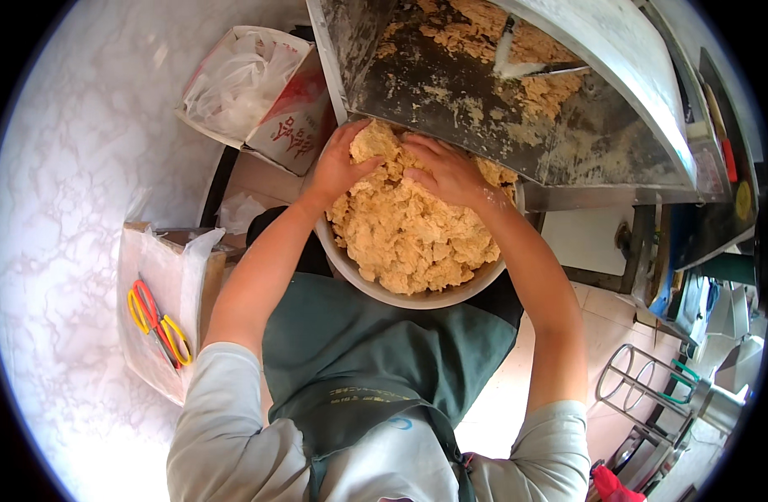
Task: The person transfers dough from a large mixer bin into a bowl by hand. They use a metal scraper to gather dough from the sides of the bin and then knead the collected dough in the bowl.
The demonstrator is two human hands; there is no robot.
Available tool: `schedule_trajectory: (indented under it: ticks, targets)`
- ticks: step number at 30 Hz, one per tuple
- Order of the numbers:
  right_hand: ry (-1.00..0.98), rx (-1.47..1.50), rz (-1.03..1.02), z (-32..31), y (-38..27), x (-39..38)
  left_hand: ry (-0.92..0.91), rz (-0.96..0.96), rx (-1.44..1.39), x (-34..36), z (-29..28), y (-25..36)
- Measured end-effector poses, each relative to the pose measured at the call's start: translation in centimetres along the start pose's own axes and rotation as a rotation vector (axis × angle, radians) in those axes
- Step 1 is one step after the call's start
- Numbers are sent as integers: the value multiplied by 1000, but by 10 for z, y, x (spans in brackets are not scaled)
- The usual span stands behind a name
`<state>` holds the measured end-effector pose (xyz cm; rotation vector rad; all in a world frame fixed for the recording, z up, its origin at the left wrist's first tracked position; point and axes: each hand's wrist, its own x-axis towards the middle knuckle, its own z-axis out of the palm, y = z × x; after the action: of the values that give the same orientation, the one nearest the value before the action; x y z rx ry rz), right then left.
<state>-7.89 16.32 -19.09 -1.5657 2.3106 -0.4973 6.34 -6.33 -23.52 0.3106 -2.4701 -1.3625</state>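
Note:
A wide, pale basin (374,290) in front of me is heaped with crumbly, yellowish dough (413,238). At its far left, my left hand (344,164) curves round a raised lump of dough, fingers pointing away and thumb toward the middle. My right hand (448,172) grips the dough just to the right, its fingers bent over the clump and partly sunk in it. Right behind the basin tilts the metal trough of a dough mixer (451,100). Inside it are scraps of the same dough (545,96) and a bar-like mixing arm (511,69).
An open carton (292,134) lined with plastic bags stands at the back left. Scissors (158,322) with red and yellow handles lie on a plastic-covered box (141,251) by my left arm. A metal rack (643,381) is at the right, above the tiled floor (606,335).

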Motion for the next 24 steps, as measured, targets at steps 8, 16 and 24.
schedule_trajectory:
  ticks: [8,16,24]
  targets:
    - [148,108,-32,-25,-21,-54,55,161,231,-15,-12,18]
    - [304,126,102,-1,-27,-122,-258,408,219,-73,28,85]
    - [399,18,194,17,-46,-140,-337,495,432,-58,49,106]
